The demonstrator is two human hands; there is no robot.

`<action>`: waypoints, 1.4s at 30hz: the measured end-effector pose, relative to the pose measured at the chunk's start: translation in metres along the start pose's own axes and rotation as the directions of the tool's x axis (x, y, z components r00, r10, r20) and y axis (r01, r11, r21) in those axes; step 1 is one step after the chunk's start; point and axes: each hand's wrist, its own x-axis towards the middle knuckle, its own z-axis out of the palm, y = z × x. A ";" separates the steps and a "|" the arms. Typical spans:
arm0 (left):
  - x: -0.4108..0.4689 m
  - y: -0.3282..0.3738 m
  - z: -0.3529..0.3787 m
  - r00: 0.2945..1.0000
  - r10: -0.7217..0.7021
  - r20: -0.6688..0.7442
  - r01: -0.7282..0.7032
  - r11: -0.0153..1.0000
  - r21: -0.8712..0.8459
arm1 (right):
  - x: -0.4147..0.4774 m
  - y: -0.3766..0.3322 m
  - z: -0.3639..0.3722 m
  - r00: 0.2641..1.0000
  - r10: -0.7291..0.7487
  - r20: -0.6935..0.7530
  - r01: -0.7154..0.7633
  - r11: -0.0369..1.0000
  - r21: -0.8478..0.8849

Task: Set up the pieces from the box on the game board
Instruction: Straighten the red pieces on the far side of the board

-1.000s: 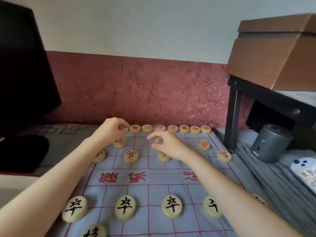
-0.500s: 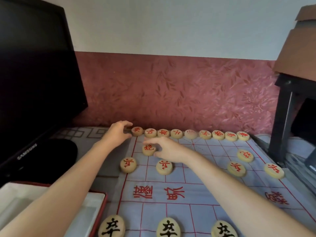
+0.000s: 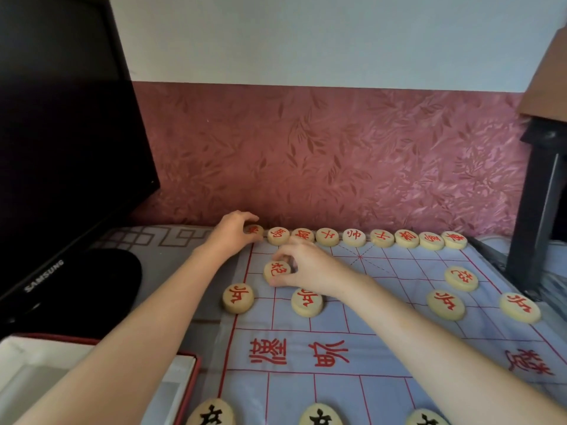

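The biggest risk is the board (image 3: 399, 348): it looks like a thin loose sheet, and either forearm dragging across it could probably ripple it and slide the whole far row (image 3: 354, 237) out of line. Next, the right hand (image 3: 310, 268), at 12 o'clock of centre, pinches the cannon (image 3: 276, 271) between thumb and fingers, and its wrist hangs just above a soldier (image 3: 306, 302) at 6 o'clock of it; lowering the wrist may knock that piece off its crossing. The left hand (image 3: 233, 233) has its fingers curled round the corner piece (image 3: 254, 230) at the board's 10 o'clock corner, touching its neighbour; a shove there could bump along the row. As for make: the monitor (image 3: 61, 148) at 9 o'clock is glossy black and flat. The board is pale blue, smooth, ruled in red with large red characters. The box (image 3: 190, 378) at 7 o'clock is rectangular, red-rimmed, white inside. The pieces are thick round discs of pale wood, smooth, with red carved characters; those at 6 o'clock (image 3: 320, 417) carry black.
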 end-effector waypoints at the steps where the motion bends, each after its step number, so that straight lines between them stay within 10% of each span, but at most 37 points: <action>1: 0.001 0.000 0.000 1.000 -0.018 -0.012 0.018 1.000 0.010 | 0.000 -0.004 0.001 0.999 0.029 -0.027 -0.029 0.999 -0.020; 7: 0.005 -0.003 0.001 0.996 -0.082 -0.018 0.083 0.996 0.030 | -0.001 -0.017 0.005 0.980 0.125 -0.154 -0.139 0.987 -0.085; 17: 0.007 -0.011 0.001 0.992 -0.129 -0.008 0.129 0.991 -0.025 | -0.002 -0.005 0.004 0.996 -0.048 0.075 0.047 0.999 0.013; 26: 0.012 -0.010 -0.008 0.970 -0.052 0.236 0.066 0.997 -0.049 | 0.000 -0.004 0.010 1.000 -0.002 0.020 0.001 0.999 0.041; 42: 0.012 -0.008 0.000 0.990 -0.144 0.001 0.144 0.990 0.008 | -0.005 -0.009 0.007 0.997 0.076 -0.021 -0.074 0.994 0.078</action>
